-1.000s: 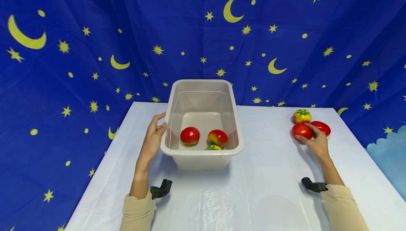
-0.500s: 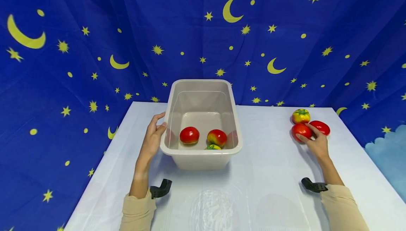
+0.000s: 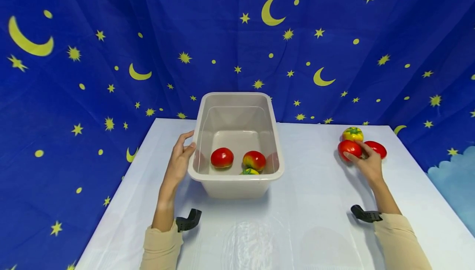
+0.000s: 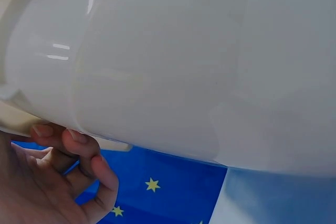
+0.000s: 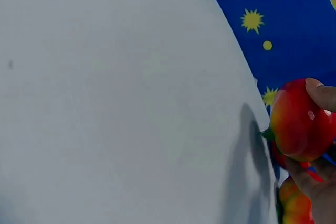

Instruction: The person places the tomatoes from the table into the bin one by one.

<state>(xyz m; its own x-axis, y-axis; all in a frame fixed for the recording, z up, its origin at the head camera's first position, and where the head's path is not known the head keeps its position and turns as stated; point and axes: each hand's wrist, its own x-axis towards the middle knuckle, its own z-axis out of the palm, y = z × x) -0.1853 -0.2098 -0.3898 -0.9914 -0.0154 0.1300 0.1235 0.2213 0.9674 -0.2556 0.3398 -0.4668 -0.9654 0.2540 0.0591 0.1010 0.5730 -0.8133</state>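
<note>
My right hand pinches a shiny red fruit between thumb and fingers at the table's right side. Up close in the right wrist view, this red fruit has a yellow-green blush and a small green tip, and its shadow falls on the cloth beside it. Right behind it sit a yellow fruit with green leaves and another red fruit. My left hand holds the left rim of a beige plastic bin, with curled fingertips against its underside.
Inside the bin lie a red fruit, a red-yellow fruit and a yellow one with green leaves, partly hidden by the front rim. A white cloth covers the table. A blue star-patterned curtain hangs behind.
My right hand has raised the red fruit slightly and shifted it a little to the left. The left hand and the bin stay where they were.
</note>
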